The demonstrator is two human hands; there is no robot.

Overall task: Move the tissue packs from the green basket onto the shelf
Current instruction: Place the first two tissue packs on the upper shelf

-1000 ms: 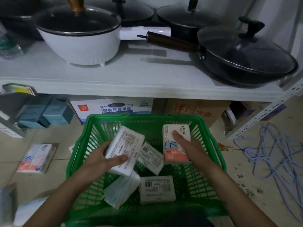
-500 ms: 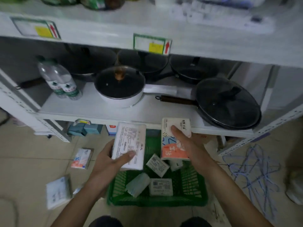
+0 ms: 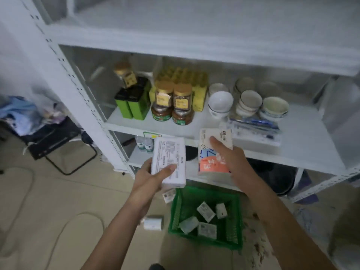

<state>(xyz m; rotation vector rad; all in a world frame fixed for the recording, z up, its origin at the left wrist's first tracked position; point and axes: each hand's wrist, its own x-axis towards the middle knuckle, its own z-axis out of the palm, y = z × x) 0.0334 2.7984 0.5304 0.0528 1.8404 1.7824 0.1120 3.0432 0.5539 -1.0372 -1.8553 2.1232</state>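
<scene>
Above the green basket [image 3: 206,219], each hand's grip clasps a raised tissue pack.

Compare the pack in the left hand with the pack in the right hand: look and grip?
The left-hand pack shows a plain white face with small grey print; the right-hand pack shows a white top and an orange and blue design below. The left hand grips its pack from the lower left, thumb across the front; the right hand holds its pack from the right, fingers over the front. Both are upright, lifted clear of the green basket, in front of the shelf.
</scene>
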